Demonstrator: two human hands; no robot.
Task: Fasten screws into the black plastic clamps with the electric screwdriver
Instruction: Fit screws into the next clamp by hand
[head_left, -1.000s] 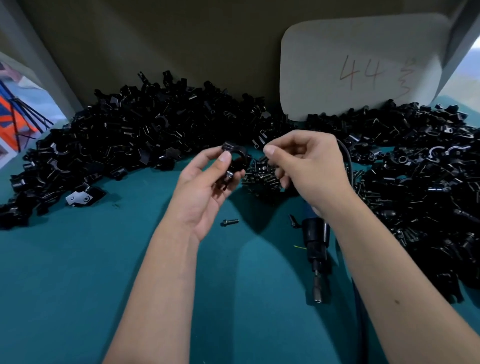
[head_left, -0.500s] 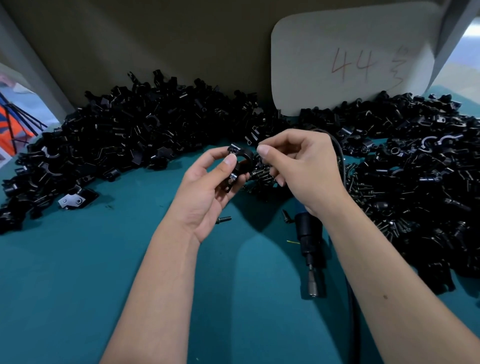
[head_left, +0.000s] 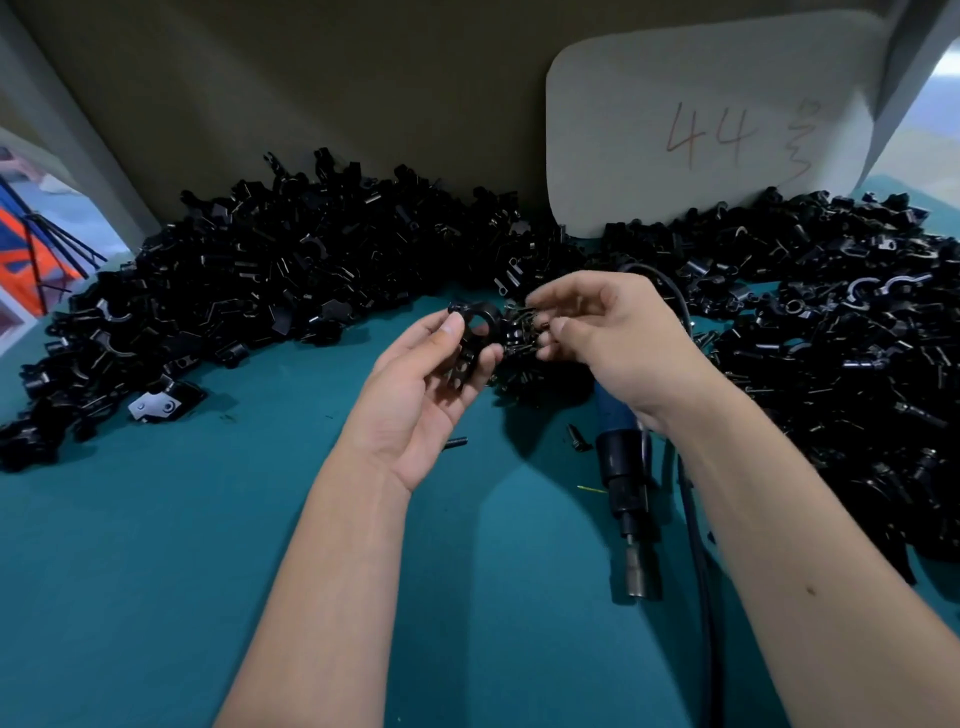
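- The counter (head_left: 156, 571) is covered in teal cloth-like matting, matt and smooth, with soft shadows on it.
- The clamp (head_left: 475, 338) held in the left hand (head_left: 415, 405) looks like black moulded plastic, semi-gloss, with dull highlights on its ring.
- The heaps of clamps (head_left: 291, 280) show the same black plastic, glinting on edges.
- One piece on the counter carries a flat plate (head_left: 150, 406) of pale, dull metal.
- The screws (head_left: 524, 332) by the right hand (head_left: 618, 338) are dark metal, slightly shiny.
- The electric screwdriver (head_left: 623, 478) has a blue and black plastic body, satin, and a grey bare-metal tip.
- Its cable (head_left: 701, 597) looks like black, smooth rubber.
- The board (head_left: 649, 104) is pale, matt card.
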